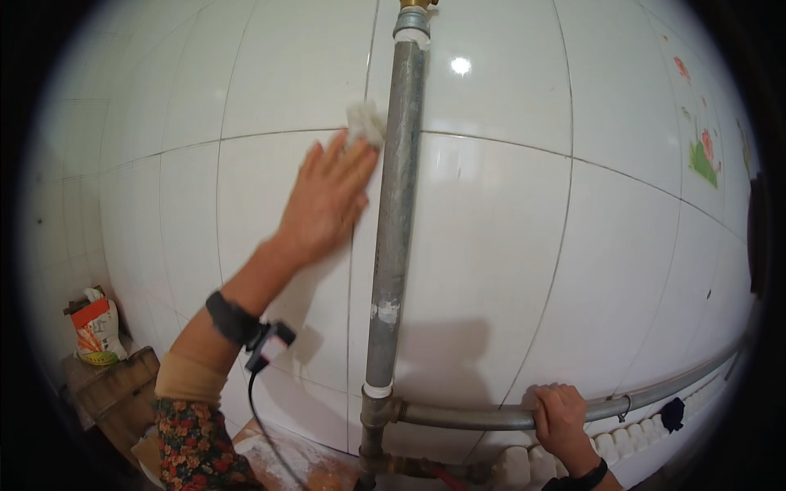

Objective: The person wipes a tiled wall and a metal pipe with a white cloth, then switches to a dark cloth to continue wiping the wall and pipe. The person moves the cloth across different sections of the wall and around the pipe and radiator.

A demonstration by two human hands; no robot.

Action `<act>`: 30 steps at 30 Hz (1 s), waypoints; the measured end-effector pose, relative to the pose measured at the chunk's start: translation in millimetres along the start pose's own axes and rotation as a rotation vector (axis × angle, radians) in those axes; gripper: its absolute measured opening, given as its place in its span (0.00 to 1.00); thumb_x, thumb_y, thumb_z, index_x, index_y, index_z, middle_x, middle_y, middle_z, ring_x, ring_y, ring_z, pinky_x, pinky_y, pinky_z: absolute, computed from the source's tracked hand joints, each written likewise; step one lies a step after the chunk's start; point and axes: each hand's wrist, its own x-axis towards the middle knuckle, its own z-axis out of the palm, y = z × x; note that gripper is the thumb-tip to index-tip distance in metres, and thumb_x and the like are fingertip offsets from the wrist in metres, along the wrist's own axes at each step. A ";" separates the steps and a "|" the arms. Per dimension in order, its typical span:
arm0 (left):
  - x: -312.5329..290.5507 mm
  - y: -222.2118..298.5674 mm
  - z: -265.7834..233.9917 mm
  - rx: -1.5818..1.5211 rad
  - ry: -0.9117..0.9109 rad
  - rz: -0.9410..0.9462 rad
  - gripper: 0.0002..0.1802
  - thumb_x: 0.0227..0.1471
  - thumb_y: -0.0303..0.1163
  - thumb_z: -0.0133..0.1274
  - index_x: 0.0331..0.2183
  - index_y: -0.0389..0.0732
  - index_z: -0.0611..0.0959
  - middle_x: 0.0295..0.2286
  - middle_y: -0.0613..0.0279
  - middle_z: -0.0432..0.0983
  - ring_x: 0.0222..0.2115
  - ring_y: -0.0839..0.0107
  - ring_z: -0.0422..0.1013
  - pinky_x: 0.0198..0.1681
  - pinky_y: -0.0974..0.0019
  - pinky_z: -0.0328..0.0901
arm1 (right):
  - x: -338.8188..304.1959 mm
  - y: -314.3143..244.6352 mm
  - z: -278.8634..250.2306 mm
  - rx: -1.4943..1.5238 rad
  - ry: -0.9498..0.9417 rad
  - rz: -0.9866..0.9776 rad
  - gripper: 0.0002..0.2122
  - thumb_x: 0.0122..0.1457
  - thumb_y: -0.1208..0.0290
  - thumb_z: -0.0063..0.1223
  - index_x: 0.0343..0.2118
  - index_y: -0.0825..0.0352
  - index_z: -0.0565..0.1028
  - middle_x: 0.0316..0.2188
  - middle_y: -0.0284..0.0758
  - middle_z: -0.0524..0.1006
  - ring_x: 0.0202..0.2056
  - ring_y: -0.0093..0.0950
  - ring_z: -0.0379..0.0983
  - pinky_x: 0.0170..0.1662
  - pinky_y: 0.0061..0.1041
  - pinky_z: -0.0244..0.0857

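Note:
My left hand (327, 192) is raised against the white tiled wall, slightly blurred, just left of a grey vertical pipe (399, 176). Under its fingertips is a crumpled whitish cloth (365, 121), pressed to the tiles beside the pipe. Its exact material is hard to make out. Low on the right, my right hand (563, 416) is closed over a grey horizontal pipe (471, 416) that branches from the foot of the vertical one. White patches mark the vertical pipe's surface, and white material rings its upper and lower joints.
A brass fitting (417, 4) tops the vertical pipe. White radiator sections (544, 464) run beneath the horizontal pipe, with a dark cloth (672, 415) on them. A printed bag (97, 327) stands on a brown wooden piece (115, 389) at left. A black cable (260, 417) hangs from my left wrist.

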 end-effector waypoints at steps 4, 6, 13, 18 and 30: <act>-72.3 38.2 -13.8 -0.142 -0.228 0.130 0.27 0.52 0.30 0.52 0.54 0.37 0.72 0.58 0.52 0.61 0.63 0.52 0.50 0.65 0.43 0.42 | -2.7 1.8 1.1 0.003 -0.027 -0.002 0.11 0.46 0.82 0.53 0.36 0.69 0.73 0.25 0.39 0.74 0.28 0.38 0.69 0.32 0.36 0.61; -85.8 40.8 -16.8 -0.113 -0.252 0.149 0.26 0.53 0.30 0.51 0.55 0.39 0.72 0.58 0.54 0.62 0.63 0.53 0.51 0.64 0.43 0.43 | -2.9 1.7 2.0 0.000 -0.037 -0.003 0.11 0.46 0.82 0.52 0.35 0.69 0.73 0.25 0.40 0.74 0.27 0.39 0.69 0.32 0.36 0.61; 15.9 0.9 -9.2 0.066 0.139 0.144 0.17 0.51 0.24 0.51 0.45 0.41 0.80 0.50 0.62 0.72 0.57 0.56 0.59 0.60 0.49 0.53 | -1.3 -0.4 2.0 -0.001 -0.064 0.019 0.10 0.47 0.82 0.51 0.35 0.70 0.72 0.26 0.41 0.74 0.27 0.40 0.68 0.32 0.36 0.61; 34.5 0.4 -3.2 -0.206 0.304 0.054 0.15 0.43 0.17 0.51 0.36 0.39 0.81 0.33 0.62 0.76 0.41 0.57 0.68 0.44 0.60 0.65 | -2.8 -0.5 3.3 -0.009 -0.053 0.030 0.09 0.48 0.82 0.51 0.35 0.70 0.72 0.26 0.41 0.73 0.27 0.40 0.67 0.31 0.36 0.61; -130.9 84.5 1.4 -0.392 0.107 -0.009 0.09 0.36 0.18 0.53 0.25 0.42 0.77 0.23 0.63 0.69 0.32 0.63 0.69 0.34 0.64 0.66 | -1.8 -1.2 5.9 0.001 -0.037 0.016 0.09 0.49 0.83 0.50 0.35 0.70 0.72 0.27 0.43 0.73 0.27 0.41 0.67 0.31 0.37 0.61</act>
